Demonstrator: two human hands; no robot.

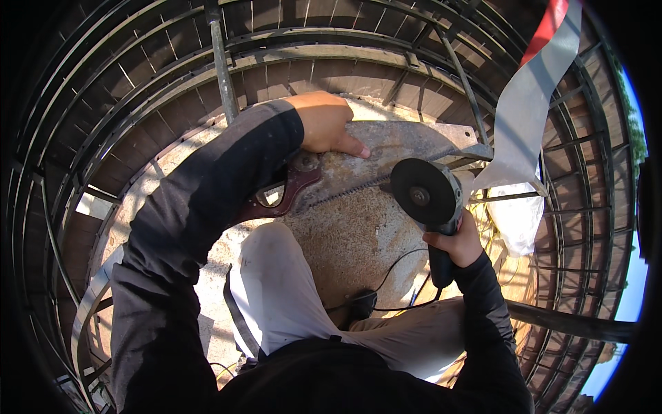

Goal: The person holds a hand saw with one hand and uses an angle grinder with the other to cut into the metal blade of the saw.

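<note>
The saw blade (396,143) is rust-mottled grey, its handle (303,183) dark red, the grinder disc (418,185) black, trousers (276,283) off-white; from here the sleeves (200,169) look black, perhaps navy.

So the outfit is a plain black long-sleeved top (324,376), pretty loose fit. The left sleeve (179,193) looks a bit faded and navy-ish where the sun hits it, with chunky folds around the elbow. The right sleeve (488,310) is darker, kinda bunched up in small wrinkles. Left hand (323,123) and right hand (465,243) are both bare. Pants (279,293) are pale, off-white or light grey, lightly smudged. There's also a dark strip (241,321) along the left thigh, can't tell if strap or trim.
</note>
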